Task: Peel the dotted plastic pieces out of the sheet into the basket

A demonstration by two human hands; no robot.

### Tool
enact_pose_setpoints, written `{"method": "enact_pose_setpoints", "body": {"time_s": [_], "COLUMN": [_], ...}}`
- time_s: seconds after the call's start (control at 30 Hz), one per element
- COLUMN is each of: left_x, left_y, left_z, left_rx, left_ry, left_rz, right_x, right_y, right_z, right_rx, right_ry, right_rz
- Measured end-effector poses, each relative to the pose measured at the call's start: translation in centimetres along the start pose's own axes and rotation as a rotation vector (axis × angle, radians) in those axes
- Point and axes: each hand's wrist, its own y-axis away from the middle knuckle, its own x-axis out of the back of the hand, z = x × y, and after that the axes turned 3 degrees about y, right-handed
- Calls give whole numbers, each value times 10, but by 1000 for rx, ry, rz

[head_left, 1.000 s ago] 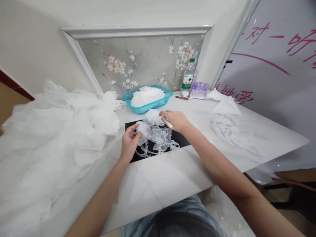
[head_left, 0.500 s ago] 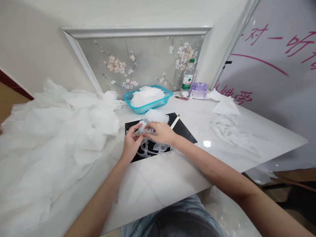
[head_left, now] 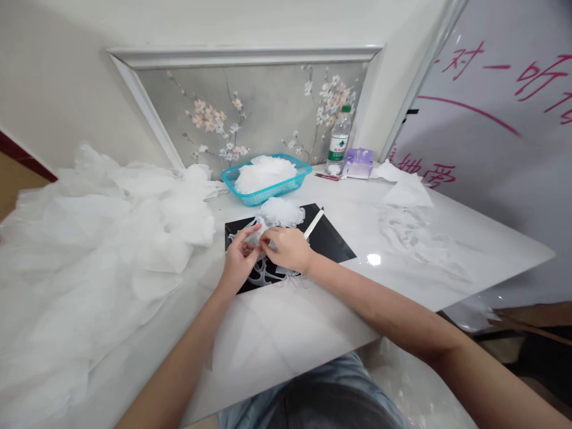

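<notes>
view: head, looking forward and down at the tabletop

left hand: left hand (head_left: 239, 260) over the black mat (head_left: 333, 241), fingers curled in, thumb and fingertips pinching the lower edge of the white clump (head_left: 280, 212)

right hand: right hand (head_left: 286, 249) just beside the left, fingers pressed together and pinching the same clump from the other side

grip: both hands pressed together on the material, not spread, fingertips nearly touching; exact contact partly hidden by the fingers

main item: white clump sits on the far half of the mat, joined to see-through plastic strands (head_left: 267, 276) that trail under the hands and stop short of the mat's near edge

near hands: pale flat stick (head_left: 314, 224) lies on the mat right of the clump, its tip reaching the far edge

edges: mat's left edge almost meets the big white sheer pile (head_left: 98, 238); mat lies on the white glossy table (head_left: 424, 262)

room: tabletop runs right of the mat and between the mat and the table's front edge; the pile crowds the left side

far edge: blue basket (head_left: 268, 197) holding white fluff, water bottle (head_left: 338, 140), purple tissue box (head_left: 358, 163), loose white sheets (head_left: 407, 193) to the right
</notes>
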Motion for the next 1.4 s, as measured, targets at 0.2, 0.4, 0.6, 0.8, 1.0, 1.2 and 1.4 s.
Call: {"method": "enact_pose_setpoints", "body": {"time_s": [0.2,0.4,0.6,0.8,1.0,1.2,1.4], "left_x": [1,5,6,5,4,0,-2], "left_y": [2,0,-2,-2,-3,-3,-2], "left_z": [4,3,3,7,4,-2,-1], "left_rx": [90,173,200,222,148,132,108], "left_ry": [98,235,262,248,143,82,-44], "left_rz": [5,26,57,-17,30,145,133], "right_x": [1,3,0,-9,-13,-12,-12], "right_y": [-1,-3,1,5,5,5,3], "right_z": [5,8,6,-1,-1,0,1], "right_rx": [-26,-7,-28,-81,-28,5,18], "right_ry": [-12,-23,-17,20,99,137,180], "right_rz": [0,-6,66,130,118,111,119]}}
